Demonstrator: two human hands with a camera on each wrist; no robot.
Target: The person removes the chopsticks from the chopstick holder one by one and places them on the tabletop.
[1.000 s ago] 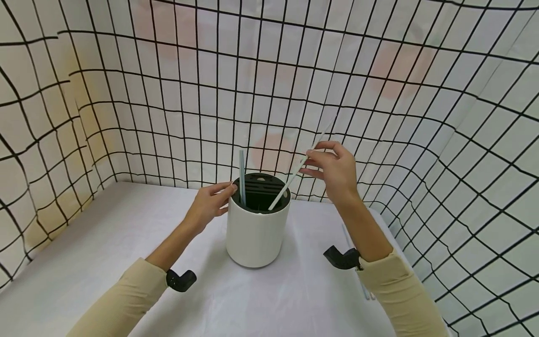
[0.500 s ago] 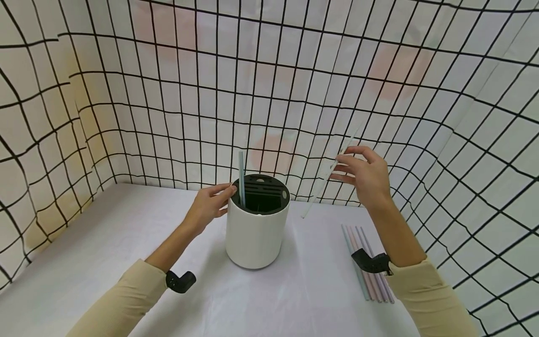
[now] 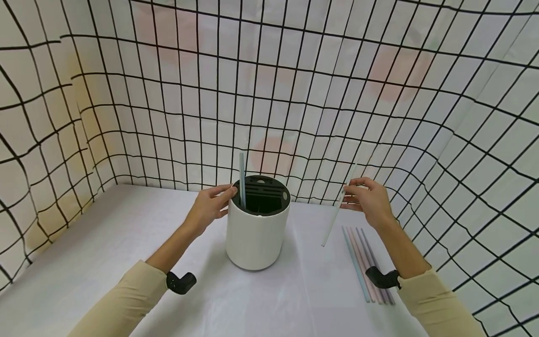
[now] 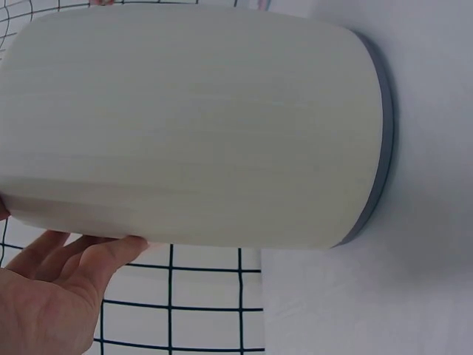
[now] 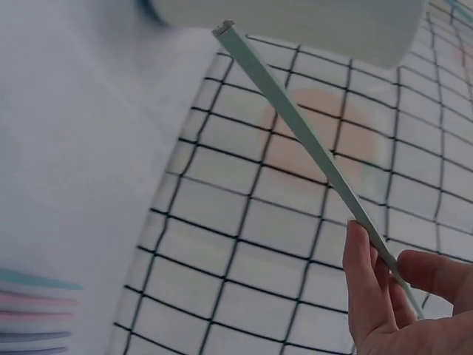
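Fingers (image 3: 351, 193) of the right hand (image 3: 370, 200) pinch a pale straw (image 3: 335, 216) near its top, steeply tilted, lower end toward the holder (image 3: 258, 234)

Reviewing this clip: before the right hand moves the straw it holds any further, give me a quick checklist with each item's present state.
1. Right hand pinches the pale straw: ok, fingers curl round its upper part, also plain in the right wrist view.
2. The straw's lower tip is off the tablecloth: cannot tell, it hangs tilted, close above the cloth.
3. Left hand steadies the white holder: ok, fingers rest at its rim.
4. Holder upright: ok.
5. Blue straw stands in the holder's black insert: ok.
6. Row of straws lies flat beside the right forearm: ok, apart from the held straw.
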